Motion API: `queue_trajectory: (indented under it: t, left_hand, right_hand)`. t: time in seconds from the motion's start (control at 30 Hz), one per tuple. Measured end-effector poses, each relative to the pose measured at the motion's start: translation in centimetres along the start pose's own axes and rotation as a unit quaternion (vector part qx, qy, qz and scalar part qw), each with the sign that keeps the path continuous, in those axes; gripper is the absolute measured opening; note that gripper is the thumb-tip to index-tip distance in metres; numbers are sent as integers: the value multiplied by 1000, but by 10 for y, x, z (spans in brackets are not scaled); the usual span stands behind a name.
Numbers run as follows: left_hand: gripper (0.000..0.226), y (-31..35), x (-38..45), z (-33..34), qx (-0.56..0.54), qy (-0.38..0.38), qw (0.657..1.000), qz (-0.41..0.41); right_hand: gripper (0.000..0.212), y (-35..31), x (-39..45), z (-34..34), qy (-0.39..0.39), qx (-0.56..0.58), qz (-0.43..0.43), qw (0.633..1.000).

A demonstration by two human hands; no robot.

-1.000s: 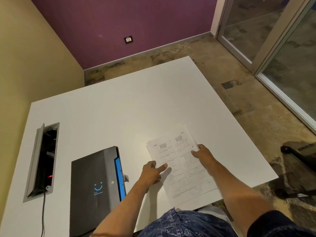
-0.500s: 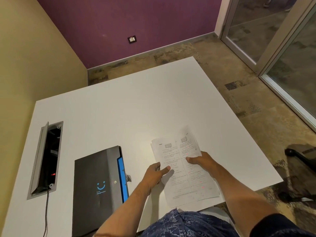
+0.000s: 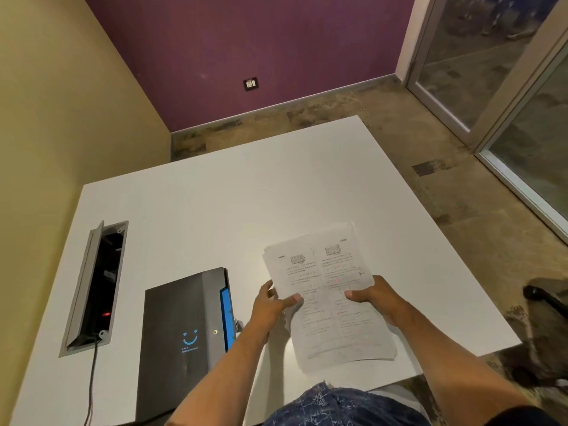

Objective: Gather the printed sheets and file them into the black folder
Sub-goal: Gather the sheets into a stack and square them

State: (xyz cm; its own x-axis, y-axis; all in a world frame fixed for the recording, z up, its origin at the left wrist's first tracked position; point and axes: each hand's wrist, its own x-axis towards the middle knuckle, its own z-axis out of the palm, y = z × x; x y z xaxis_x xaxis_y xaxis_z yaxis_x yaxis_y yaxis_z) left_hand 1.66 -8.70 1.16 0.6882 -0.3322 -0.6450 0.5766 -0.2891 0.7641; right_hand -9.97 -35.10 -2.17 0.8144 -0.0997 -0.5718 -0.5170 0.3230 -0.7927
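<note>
A stack of printed sheets (image 3: 325, 290), white with text, small diagrams and red marks, is held up off the white table (image 3: 233, 204) near its front edge. My left hand (image 3: 270, 302) grips the stack's left edge, thumb on top. My right hand (image 3: 373, 298) grips its right edge, thumb on the page. The black folder (image 3: 181, 330) lies shut to the left of the sheets, with a blue smile logo and a blue strip along its right side.
An open cable box (image 3: 95, 287) is set into the table at the left, with a cord running toward me. A dark chair part (image 3: 544, 296) sits off the table's right side. Yellow wall at left, purple wall and glass doors beyond.
Both hands went from pressing the sheets on the table to gripping the stack by its side edges and lifting it. The folder has not moved.
</note>
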Motion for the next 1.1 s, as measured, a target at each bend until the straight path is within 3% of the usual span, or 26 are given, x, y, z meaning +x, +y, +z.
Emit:
queue_trajectory:
  t: [0.23, 0.4, 0.63, 0.93, 1.1]
  left_hand:
    - [60, 38, 2, 1, -23, -86, 994, 67]
    - [59, 73, -4, 13, 38, -118, 980, 156]
    - [60, 108, -16, 10, 46, -130, 966, 219]
    - [47, 76, -23, 13, 90, -108, 972, 189]
    - [52, 85, -30, 16, 105, -122, 964, 214]
  right_hand:
    - [57, -22, -8, 5, -17, -29, -60, 998]
    - [59, -44, -11, 9, 26, -40, -114, 992]
    - [62, -69, -16, 8, 103, -6, -162, 981]
    - [43, -47, -20, 11, 88, -13, -120, 989]
    - [54, -53, -21, 4, 90, -31, -136, 986]
